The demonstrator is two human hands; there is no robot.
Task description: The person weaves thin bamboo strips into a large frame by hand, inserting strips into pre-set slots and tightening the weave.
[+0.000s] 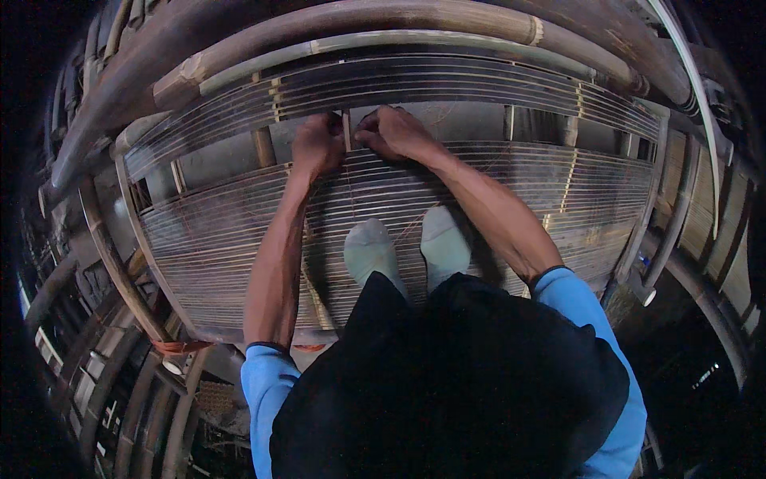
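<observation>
- Spanning most of the view, the rack (590, 231) held two dark, pale-lined panels, one beyond the other, with a long gap between them; its left rail (156, 255) and right rail (649, 199) closed the sides.
- A thick pole (447, 16) bowed across the far edge, leaving the upper panel between it and the gap.
- Dark cloth (447, 383) covered the person's front and filled the lower middle, hiding part of the rack's near edge.
- Blue sleeves (594, 307) ended near the elbows; bare forearms reached over the lower panel, well apart at the elbows and closer at the wrists, with open room between them.
- Two socks (371, 247) showed over the lower panel between the forearms, slightly apart.
- The right hand (396, 134) was at the gap, fingers bent, thumb and forefinger close together; whether they grasped anything I could not tell.
- The left hand (317, 145) was curled at the gap too, its fingertips shadowed, so its grip could not be told.
- A narrow pale strip (347, 132) stood across the gap, just between the hands; contact was unclear.
</observation>
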